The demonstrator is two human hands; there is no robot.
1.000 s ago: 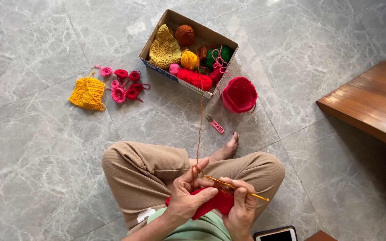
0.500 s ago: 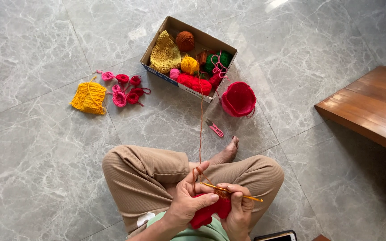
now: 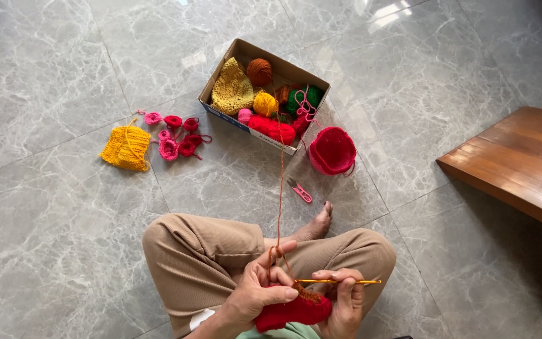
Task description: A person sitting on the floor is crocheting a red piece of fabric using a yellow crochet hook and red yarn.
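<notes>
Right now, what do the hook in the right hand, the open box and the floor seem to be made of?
Crochet hook: thin, yellow-orange; metal or plastic, I cannot tell. Box: brown cardboard, matt, with raw edges. Floor: grey veined tiles, polished stone or ceramic; they reflect light, and joint lines show.

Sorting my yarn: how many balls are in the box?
About 5: brown at back, yellow in the middle, green right, pink and red in front; others may be hidden.

head view | worn high, looks steeply down | near lap, floor beyond | single view
</notes>
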